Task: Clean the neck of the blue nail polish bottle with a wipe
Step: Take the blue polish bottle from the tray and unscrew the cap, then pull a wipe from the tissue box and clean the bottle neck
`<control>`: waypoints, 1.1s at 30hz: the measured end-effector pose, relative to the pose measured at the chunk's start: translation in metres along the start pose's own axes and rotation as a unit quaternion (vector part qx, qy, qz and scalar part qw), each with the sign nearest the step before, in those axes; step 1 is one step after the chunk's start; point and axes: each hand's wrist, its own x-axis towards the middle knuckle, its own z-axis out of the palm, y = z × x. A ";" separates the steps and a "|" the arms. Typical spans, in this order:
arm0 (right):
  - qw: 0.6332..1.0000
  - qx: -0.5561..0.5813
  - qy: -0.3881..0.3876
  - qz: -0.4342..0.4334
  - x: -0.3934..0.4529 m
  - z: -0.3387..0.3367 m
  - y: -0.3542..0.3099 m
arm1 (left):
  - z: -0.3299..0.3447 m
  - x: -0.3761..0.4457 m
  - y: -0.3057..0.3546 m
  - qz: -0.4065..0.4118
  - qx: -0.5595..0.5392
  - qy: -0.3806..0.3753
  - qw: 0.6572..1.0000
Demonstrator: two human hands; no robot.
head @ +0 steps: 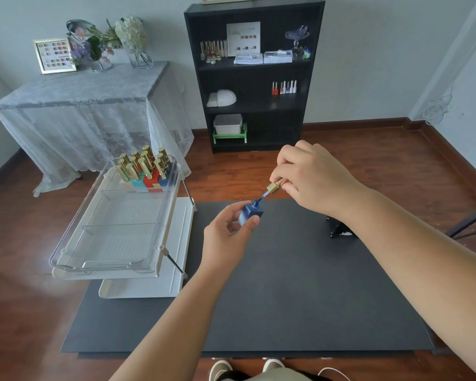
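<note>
My left hand [227, 237] grips the square blue nail polish bottle [249, 214], holding it tilted above the black table mat [300, 298]. My right hand [311, 177] pinches the gold cap [276, 185] with its brush stem. The brush tip sits at the bottle's open neck [256, 204]. No wipe is in view.
A clear tray [116, 229] on a white cart at the left holds several gold-capped polish bottles [146, 169] at its far end. A small black stand [338, 229] sits on the mat at the right. A black shelf [254, 75] and a lace-covered table [83, 105] stand behind.
</note>
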 end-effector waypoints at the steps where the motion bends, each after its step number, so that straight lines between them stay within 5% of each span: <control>1: 1.000 0.005 0.008 0.005 -0.001 0.001 0.003 | 0.000 0.000 0.001 -0.001 -0.006 0.000 1.000; 11: 0.981 0.151 0.039 0.118 -0.013 0.018 0.021 | 0.006 0.000 0.005 -0.017 -0.047 0.009 0.999; 17: 0.873 0.378 -0.006 0.309 -0.032 0.066 0.016 | 0.005 -0.001 -0.007 -0.046 -0.075 0.015 0.996; 23: 0.781 0.464 -0.063 0.412 -0.047 0.131 0.008 | 0.002 -0.001 -0.027 -0.089 -0.078 0.015 0.993; 33: 0.770 0.444 -0.112 0.444 -0.084 0.211 -0.015 | -0.004 -0.008 -0.046 -0.142 -0.053 0.020 0.988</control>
